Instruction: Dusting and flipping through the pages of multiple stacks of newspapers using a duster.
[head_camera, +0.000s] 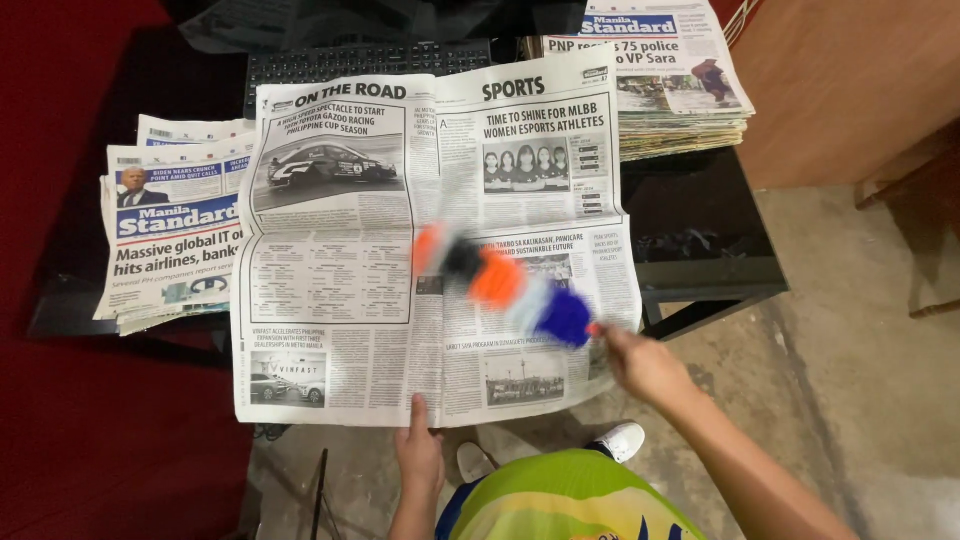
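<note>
An open newspaper spread (340, 260) lies flat on a dark table. My left hand (419, 455) presses its near edge at the centre fold, fingers closed flat on the paper. My right hand (640, 360) grips the handle of a fluffy duster (505, 285) with orange, black, pale and blue tufts. The duster is blurred with motion and lies across the right-hand page of the spread.
A folded pile of newspapers (170, 230) sits to the left, partly under the spread. A taller stack of newspapers (670, 90) stands at the back right. A black keyboard (350, 60) lies behind the spread. The table edge (700, 285) drops to a concrete floor on the right.
</note>
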